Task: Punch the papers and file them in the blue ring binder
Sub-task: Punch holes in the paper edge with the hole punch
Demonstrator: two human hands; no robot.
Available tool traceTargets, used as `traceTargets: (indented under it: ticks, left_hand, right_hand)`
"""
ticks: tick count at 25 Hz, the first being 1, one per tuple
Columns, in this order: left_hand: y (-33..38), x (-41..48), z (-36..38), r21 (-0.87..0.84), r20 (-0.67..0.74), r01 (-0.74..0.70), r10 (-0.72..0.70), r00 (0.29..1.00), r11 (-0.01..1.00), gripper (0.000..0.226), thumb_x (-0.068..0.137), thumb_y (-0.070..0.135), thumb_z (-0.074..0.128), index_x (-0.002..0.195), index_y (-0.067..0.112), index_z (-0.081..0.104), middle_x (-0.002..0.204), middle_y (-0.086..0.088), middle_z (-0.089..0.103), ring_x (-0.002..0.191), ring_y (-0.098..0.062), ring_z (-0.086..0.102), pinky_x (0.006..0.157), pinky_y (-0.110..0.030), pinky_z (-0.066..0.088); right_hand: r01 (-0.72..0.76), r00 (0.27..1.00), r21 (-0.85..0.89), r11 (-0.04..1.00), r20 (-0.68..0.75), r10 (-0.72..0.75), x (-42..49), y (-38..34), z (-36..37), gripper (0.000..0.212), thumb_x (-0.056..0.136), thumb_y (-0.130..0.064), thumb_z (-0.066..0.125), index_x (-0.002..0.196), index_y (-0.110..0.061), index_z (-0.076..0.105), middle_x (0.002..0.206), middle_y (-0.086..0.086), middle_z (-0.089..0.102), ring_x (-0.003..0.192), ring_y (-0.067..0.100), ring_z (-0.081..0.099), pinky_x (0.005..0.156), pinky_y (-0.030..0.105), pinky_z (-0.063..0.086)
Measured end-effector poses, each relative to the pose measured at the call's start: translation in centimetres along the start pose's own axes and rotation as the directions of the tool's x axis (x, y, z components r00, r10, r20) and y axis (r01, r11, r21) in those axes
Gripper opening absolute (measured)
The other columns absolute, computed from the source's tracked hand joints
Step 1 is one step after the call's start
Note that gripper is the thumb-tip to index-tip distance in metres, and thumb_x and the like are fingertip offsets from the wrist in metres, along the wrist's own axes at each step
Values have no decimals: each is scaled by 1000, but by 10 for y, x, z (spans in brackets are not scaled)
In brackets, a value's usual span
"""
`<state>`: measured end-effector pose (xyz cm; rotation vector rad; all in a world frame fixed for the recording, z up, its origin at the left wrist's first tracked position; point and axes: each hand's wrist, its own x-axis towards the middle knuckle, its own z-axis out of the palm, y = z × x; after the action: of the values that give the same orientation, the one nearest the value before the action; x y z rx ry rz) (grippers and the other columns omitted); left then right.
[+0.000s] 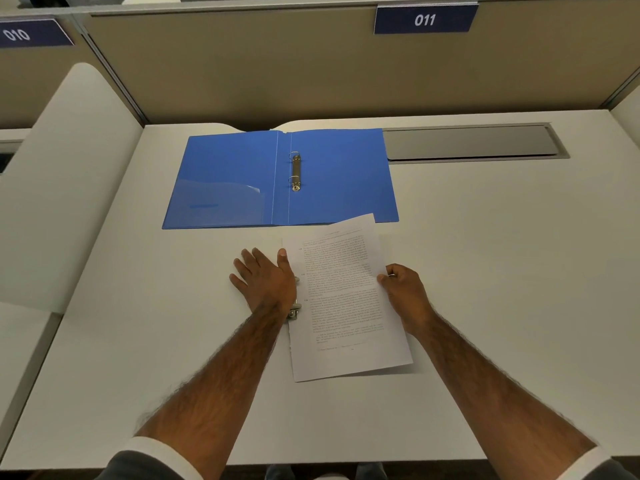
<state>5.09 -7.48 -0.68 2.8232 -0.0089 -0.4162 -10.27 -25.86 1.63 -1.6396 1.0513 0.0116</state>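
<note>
Binder point(332, 174) lies open flat in the upper centre of the frame on the desk point(485, 271), rings apparently closed; papers point(346, 299) sit just below it, top corner overlapping its lower edge. Punching step, I judge: my left hand point(266, 282) presses flat, fingers spread, on the mostly hidden punch point(294, 311) at the papers' left edge, thumb on the sheet. My right hand point(405, 289) pinches the right edge; next comes lifting the papers to the rings.
</note>
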Motion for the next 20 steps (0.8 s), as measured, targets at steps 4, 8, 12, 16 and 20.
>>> traceTargets:
  ticks: [4,8,12,16,20]
  left_hand:
    - [-4,0,6,25,-69,-33,35,997,999,75,98,59,11,157,13,0,165,-10,-9,151,-32,-7,121,-51,-3]
    - [-8,4,10,23,-92,-79,81,992,997,75,96,57,4,157,15,-3,165,-10,-11,151,-32,-7,121,-52,-2]
    - [-12,6,15,14,-113,-105,106,988,994,76,91,58,-6,156,18,-7,164,-9,-13,151,-31,-9,120,-54,-4]
    - [-17,10,22,14,-112,-113,114,987,993,67,97,52,1,156,20,-7,164,-8,-13,151,-29,-11,120,-55,-5]
    - [-20,13,25,38,-143,-143,147,979,989,66,97,49,1,157,20,-2,165,-7,-9,152,-29,-6,120,-54,-5]
  right_hand:
    - [-8,1000,1,1000,-3,8,1,0,-1,22,99,-25,52,99,-6,63,99,6,69,89,29,68,82,41,56]
    - [-10,1000,-6,1000,-6,10,3,0,0,21,98,-25,52,97,-7,63,98,7,70,90,29,68,84,43,57]
    - [-8,1000,4,1000,-1,8,5,2,0,23,98,-26,53,98,-5,63,98,7,70,90,30,68,84,43,56]
    - [-5,1000,0,1000,17,5,7,4,-1,20,99,-26,54,93,-10,63,97,6,71,87,28,69,84,44,58]
    - [-2,1000,24,1000,13,2,10,7,-2,20,97,-21,55,93,-4,64,93,9,73,86,33,70,82,48,58]
